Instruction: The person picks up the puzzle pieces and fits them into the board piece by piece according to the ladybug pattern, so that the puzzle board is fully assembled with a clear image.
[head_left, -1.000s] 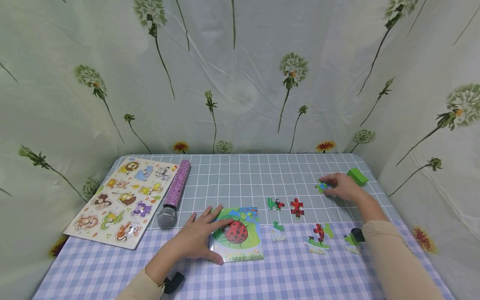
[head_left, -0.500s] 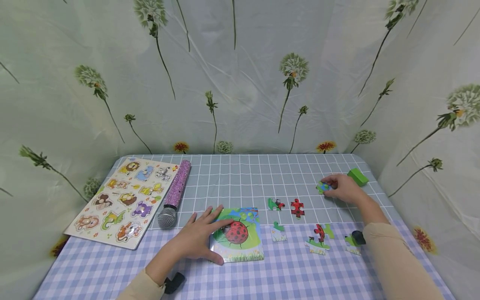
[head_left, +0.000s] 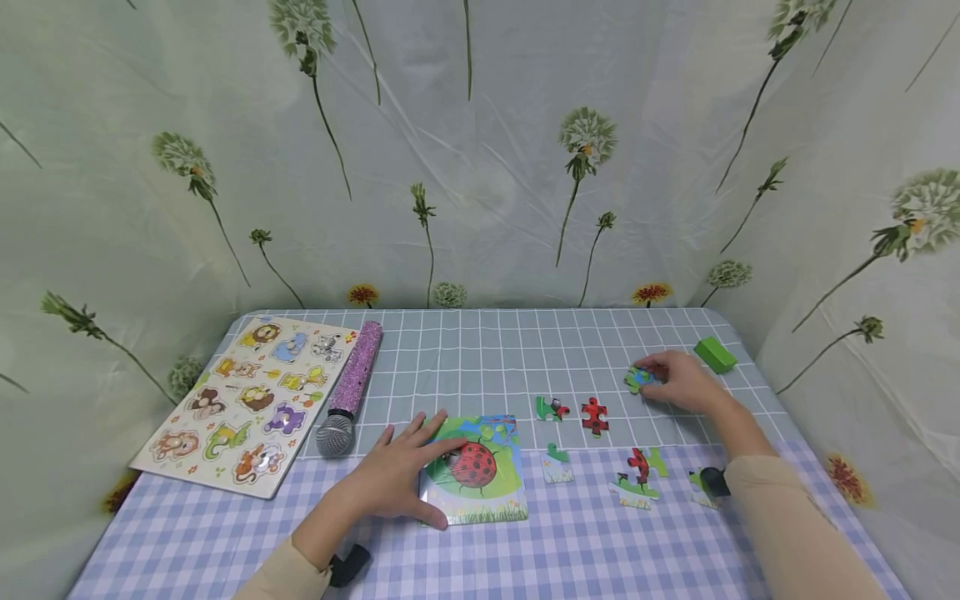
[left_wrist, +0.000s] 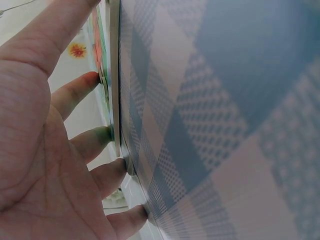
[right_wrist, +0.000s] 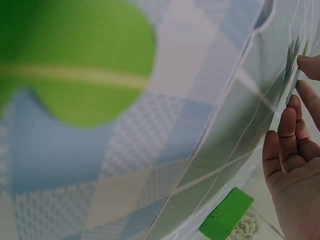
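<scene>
My left hand point(head_left: 396, 473) lies with its fingers spread at the left side of a square ladybug puzzle board point(head_left: 498, 487). In the left wrist view its fingertips touch the board's edge and the cloth. At the right, my right hand point(head_left: 684, 382) pinches a blue-and-green puzzle piece point(head_left: 638, 379) between thumb and fingers. The right wrist view shows that piece edge-on point(right_wrist: 293, 85) at the fingertips. Between the hands lie a green-and-red piece point(head_left: 552, 408), a red spotted piece point(head_left: 595, 416) and a white-and-green piece point(head_left: 557, 463).
Several pieces point(head_left: 636, 483) lie joined or overlapping nearer me, with another piece point(head_left: 702, 487) by the right wrist. A green block point(head_left: 715, 355) stands at the back right. On the left are an animal puzzle board point(head_left: 247, 400) and a pink glittery microphone point(head_left: 354, 379).
My right hand has shifted slightly left and toward me, carrying the blue-and-green puzzle piece away from the green block. My left hand stays on the board.
</scene>
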